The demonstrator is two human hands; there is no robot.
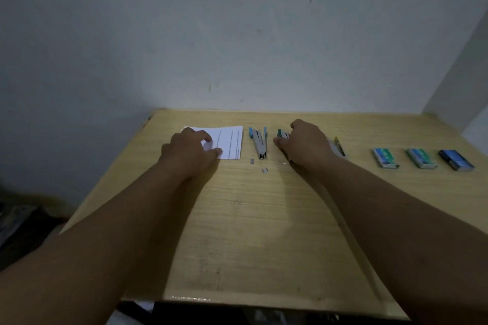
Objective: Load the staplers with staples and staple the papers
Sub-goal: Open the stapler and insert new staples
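Note:
Three staplers lie in a row at the far side of the wooden table (pixel 264 219). The blue stapler (pixel 258 141) lies hinged open. My right hand (pixel 303 144) covers the green stapler (pixel 282 134) with its fingers curled round it. The yellow stapler (pixel 338 146) peeks out behind my right wrist. White lined papers (pixel 228 140) lie at the left, and my left hand (pixel 190 152) rests on them, thumb and fingers pinching their near left part. Two small staple strips (pixel 260 166) lie loose in front of the blue stapler.
Three staple boxes stand in a row at the right: a green one (pixel 386 158), another green one (pixel 421 158) and a dark blue one (pixel 456 160). A grey wall rises right behind the table. Dark clutter lies on the floor at the left.

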